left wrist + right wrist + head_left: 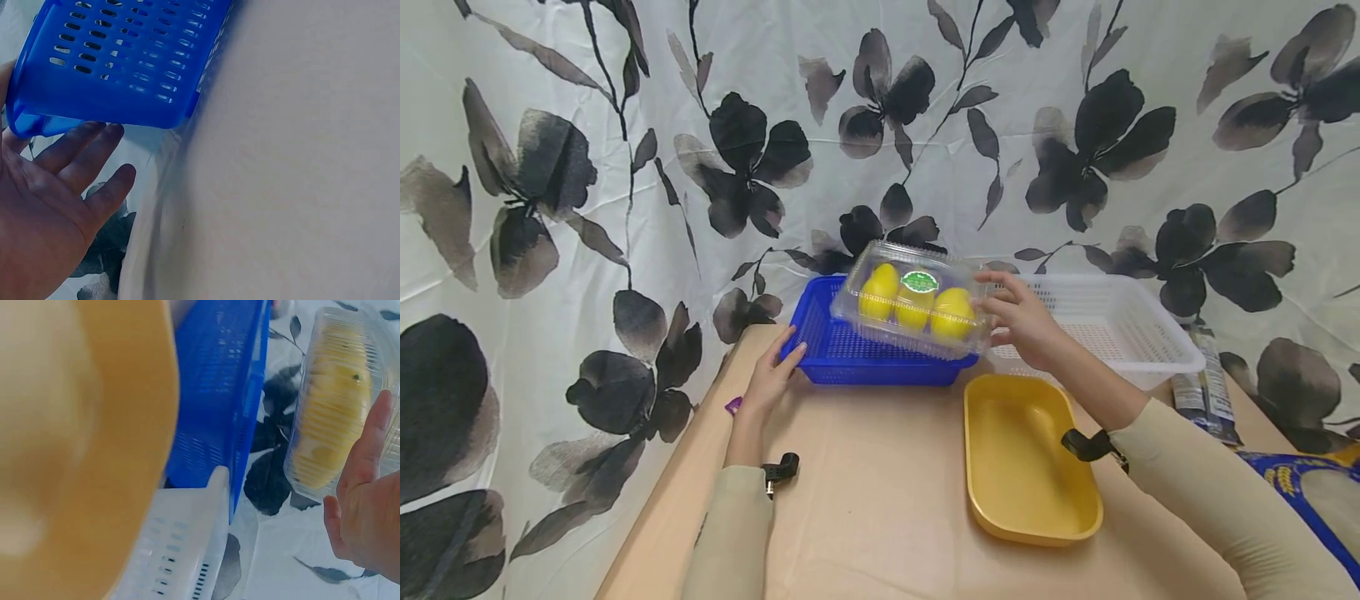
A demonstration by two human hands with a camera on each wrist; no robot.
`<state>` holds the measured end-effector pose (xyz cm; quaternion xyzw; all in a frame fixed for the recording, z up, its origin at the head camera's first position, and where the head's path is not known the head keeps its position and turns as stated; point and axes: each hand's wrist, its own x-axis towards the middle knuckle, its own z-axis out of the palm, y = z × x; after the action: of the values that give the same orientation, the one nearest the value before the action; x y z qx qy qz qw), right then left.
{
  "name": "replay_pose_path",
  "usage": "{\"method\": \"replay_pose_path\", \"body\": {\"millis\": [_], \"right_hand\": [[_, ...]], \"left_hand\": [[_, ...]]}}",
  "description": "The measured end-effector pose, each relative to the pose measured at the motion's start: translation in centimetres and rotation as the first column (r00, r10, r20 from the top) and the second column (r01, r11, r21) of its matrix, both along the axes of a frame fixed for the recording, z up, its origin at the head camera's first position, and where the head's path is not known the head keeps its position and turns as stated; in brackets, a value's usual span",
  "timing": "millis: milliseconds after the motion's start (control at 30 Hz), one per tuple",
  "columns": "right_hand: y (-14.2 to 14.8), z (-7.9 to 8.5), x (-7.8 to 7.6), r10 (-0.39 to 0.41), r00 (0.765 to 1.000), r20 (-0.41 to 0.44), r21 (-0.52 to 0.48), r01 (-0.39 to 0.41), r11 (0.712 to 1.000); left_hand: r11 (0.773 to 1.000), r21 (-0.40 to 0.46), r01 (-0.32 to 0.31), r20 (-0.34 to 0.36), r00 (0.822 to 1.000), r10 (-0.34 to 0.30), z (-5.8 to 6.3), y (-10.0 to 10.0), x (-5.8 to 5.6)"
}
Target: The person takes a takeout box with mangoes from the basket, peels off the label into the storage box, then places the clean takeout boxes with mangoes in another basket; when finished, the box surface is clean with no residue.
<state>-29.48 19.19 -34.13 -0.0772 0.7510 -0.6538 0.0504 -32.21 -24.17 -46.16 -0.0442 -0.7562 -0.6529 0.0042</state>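
My right hand (pixel 1018 321) grips the right end of a clear plastic clamshell box (pixel 850 312), which tilts above the blue basket. Inside show three yellow fruits (pixel 912 307), and a green and white label (pixel 919 282) sits on the lid. In the right wrist view, my fingers (pixel 369 447) lie along the box's side. My left hand (pixel 767 377) holds the left end of the blue basket (pixel 887 373) by its rim. From the left wrist, several fingers (pixel 94 153) show under the rim, outside the perforated wall; the thumb is mostly out of that frame.
A yellow tray (pixel 1030 450) stands on the table (pixel 865 483) in front of the baskets. A white basket (pixel 1120 317) stands to the right of the blue one. Beyond it lie a dark packet (pixel 1204 392) and a blue-edged bag (pixel 1311 492). A floral curtain (pixel 820 108) hangs behind.
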Motion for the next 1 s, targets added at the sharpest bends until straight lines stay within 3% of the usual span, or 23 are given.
{"method": "replay_pose_path", "body": {"millis": [133, 367, 667, 933, 1000], "right_hand": [[0.5, -0.5, 2.0, 0.03, 0.999, 0.013, 0.027, -0.03, 0.999], [0.7, -1.1, 5.2, 0.085, 0.994, 0.062, 0.061, -0.089, 0.994], [0.4, -1.7, 6.9, 0.125, 0.988, 0.093, 0.066, -0.131, 0.989], [-1.3, -2.8, 8.3, 0.169, 0.979, 0.112, 0.076, -0.178, 0.981], [-1.6, -3.1, 8.4, 0.179, 0.977, 0.112, 0.074, -0.188, 0.979]], "left_hand": [[0.999, -0.031, -0.016, -0.023, 1.0, 0.015, -0.8, -0.1, -0.3], [0.999, -0.039, -0.023, -0.058, 0.998, 0.02, -0.9, -0.1, -0.3], [1.0, -0.011, -0.017, -0.05, 0.999, 0.017, -1.1, -0.1, -0.4], [1.0, -0.011, 0.01, -0.004, 1.0, -0.01, 1.8, 0.4, 1.4], [1.0, -0.018, 0.007, -0.003, 1.0, -0.007, 1.9, 0.4, 1.5]]}}
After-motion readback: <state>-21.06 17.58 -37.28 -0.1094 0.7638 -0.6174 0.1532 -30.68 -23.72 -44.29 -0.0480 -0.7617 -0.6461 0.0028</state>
